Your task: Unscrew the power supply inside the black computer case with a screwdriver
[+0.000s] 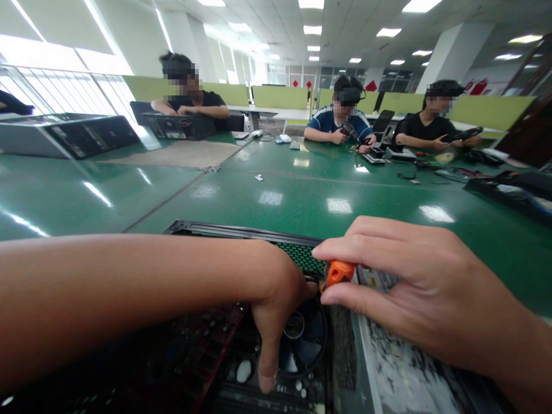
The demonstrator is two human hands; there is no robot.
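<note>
An orange and black screwdriver handle (338, 275) is pinched between the thumb and fingers of my right hand (414, 276); its shaft and tip are hidden. My left hand (280, 293) reaches across an open black computer case (241, 231). Its thumb stretches down along the left side of a round cooling fan (304, 339), spread away from the fingers. One fingertip shows close to the screwdriver, while the other fingers are hidden behind the hand. Under my left forearm lies a dark red circuit board (215, 339), partly in shadow.
The case sits on a green table (293, 201), with its metal side rail (364, 362) by my right hand. Across the table several people work, one holding a power drill (351, 131). Computer cases (69, 135) stand far left; cables (448, 171) and parts lie far right.
</note>
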